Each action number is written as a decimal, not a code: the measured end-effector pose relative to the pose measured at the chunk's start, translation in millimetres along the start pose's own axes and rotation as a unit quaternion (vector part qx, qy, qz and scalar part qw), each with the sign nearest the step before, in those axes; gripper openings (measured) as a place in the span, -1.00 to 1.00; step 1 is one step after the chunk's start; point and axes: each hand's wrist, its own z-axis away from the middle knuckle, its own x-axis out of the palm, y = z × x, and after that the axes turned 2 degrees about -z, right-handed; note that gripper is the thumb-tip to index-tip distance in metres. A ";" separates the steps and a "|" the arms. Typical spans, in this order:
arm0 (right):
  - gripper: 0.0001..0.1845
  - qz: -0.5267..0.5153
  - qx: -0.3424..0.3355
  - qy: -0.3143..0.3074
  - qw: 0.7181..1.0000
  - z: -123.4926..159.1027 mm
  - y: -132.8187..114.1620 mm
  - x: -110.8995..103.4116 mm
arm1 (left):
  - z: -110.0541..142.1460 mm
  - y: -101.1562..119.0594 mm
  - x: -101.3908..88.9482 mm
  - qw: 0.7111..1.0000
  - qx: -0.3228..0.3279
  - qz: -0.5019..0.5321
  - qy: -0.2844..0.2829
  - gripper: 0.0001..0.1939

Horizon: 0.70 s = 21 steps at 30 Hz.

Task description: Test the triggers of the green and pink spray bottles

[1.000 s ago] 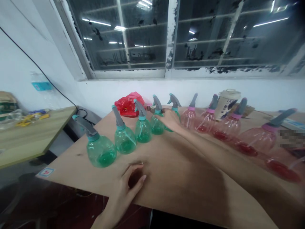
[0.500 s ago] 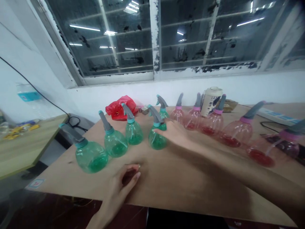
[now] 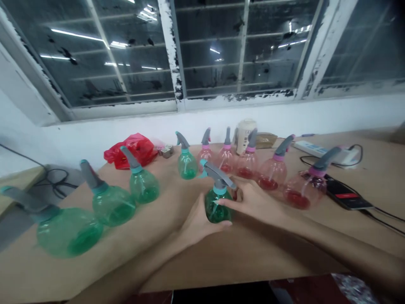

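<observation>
- Here, in the head view, both hands cup a round green translucent plastic spray bottle with a grey trigger head (image 3: 217, 198), which stands upright near the front middle of the brown cardboard-covered table (image 3: 253, 253).
- The left hand (image 3: 199, 221) curls its fingers round the bottle's left and near side, thumb along the base, seemingly to steady it.
- The right hand (image 3: 253, 202) wraps the right side, fingers bent and close together just under the collar.
- The other green spray bottles (image 3: 144, 183) stand in a row running left; the pink spray bottles (image 3: 275, 179) line up far right, sorted by colour.
- A red plastic bag (image 3: 133, 148) lies far left by the wall; a black phone (image 3: 344, 195) lies right.
</observation>
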 end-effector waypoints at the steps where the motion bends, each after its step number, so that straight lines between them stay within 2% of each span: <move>1: -0.67 -0.002 0.006 0.004 1.000 3.6 5.3 -5.1 | -4.8 1.6 6.2 1.000 0.010 -0.002 -0.006 -0.17; 4: -0.65 -0.039 0.016 0.001 0.999 11.5 19.6 -17.7 | -16.3 6.3 19.2 0.999 0.042 -0.010 -0.032 -0.16; 6: -0.55 -0.079 0.028 0.003 0.996 12.9 26.2 -20.2 | -21.7 7.4 23.6 0.997 0.054 -0.025 -0.044 -0.14; 9: -0.43 -0.133 0.052 0.029 0.989 6.6 29.4 -13.3 | -25.7 3.7 24.2 0.996 0.058 -0.051 -0.041 -0.10; 14: -0.41 -0.208 0.024 0.046 0.977 -21.4 18.8 6.8 | -25.1 -4.8 15.0 0.995 0.047 -0.084 -0.023 -0.09; 18: -0.53 -0.244 -0.035 0.051 0.968 -41.6 10.4 15.8 | -24.6 -3.8 9.8 0.995 0.048 -0.085 -0.026 -0.02; 21: -0.66 -0.261 -0.058 0.053 0.962 -47.5 11.4 19.4 | -24.1 -4.1 9.7 0.996 0.026 -0.082 -0.022 -0.04</move>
